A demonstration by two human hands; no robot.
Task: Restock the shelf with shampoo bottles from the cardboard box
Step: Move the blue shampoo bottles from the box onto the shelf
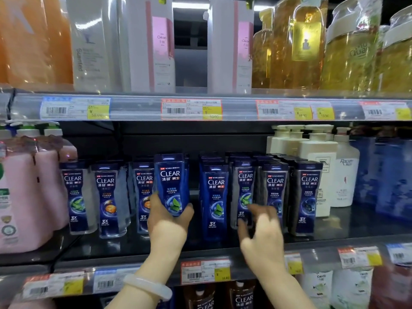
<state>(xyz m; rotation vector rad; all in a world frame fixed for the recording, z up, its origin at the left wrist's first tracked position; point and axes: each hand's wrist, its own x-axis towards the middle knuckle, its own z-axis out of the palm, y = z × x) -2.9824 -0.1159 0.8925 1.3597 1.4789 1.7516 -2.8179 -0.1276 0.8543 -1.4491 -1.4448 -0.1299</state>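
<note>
Fingers of the left hand (pixel 169 221) are curling round the base of a blue bottle (pixel 172 184), holding it upright above the shelf (pixel 334 238) near its front edge, in a gap in the bottle row (pixel 275 195). Right hand (pixel 260 233) is reaching toward that row, fingers loosely spread and gripping nothing, blurred.

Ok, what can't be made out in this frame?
Head view only:
- Cardboard box: outside the frame.
- Right hand: motion-blurred, contact with the bottles unclear.
- Base of the held bottle: covered by the left hand.
- Price tags: print too small.
</note>
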